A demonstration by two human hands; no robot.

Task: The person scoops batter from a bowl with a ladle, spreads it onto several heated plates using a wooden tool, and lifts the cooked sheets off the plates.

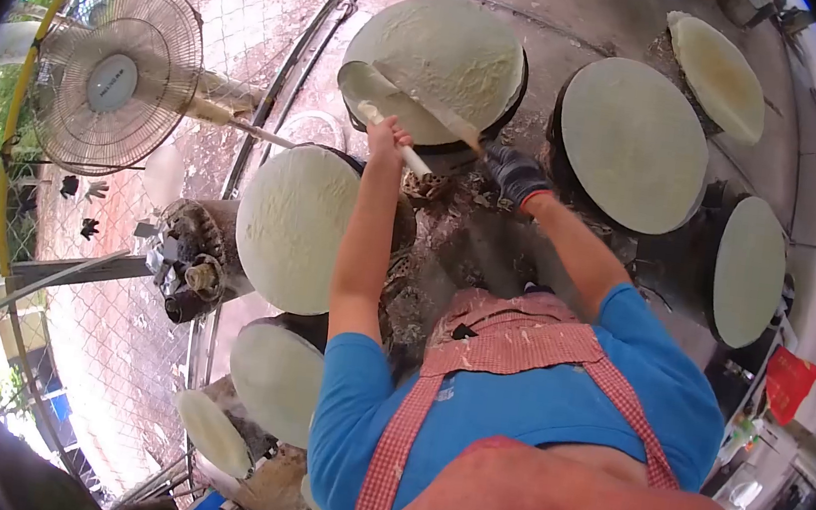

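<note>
Flatbread [452,46] is apparently being peeled back; left hand [388,137] closes around a pale rod [416,162], gloved right hand [516,175] curls, its hold unclear; next calls for even lifting.

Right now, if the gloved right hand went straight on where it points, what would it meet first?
Beyond the brown tool in its grip, the right hand would probably meet the partly folded round flatbread first, though its height above it is unclear.

The single head view, wide and circular, looks steeply down past the blue shirt [512,400].
</note>
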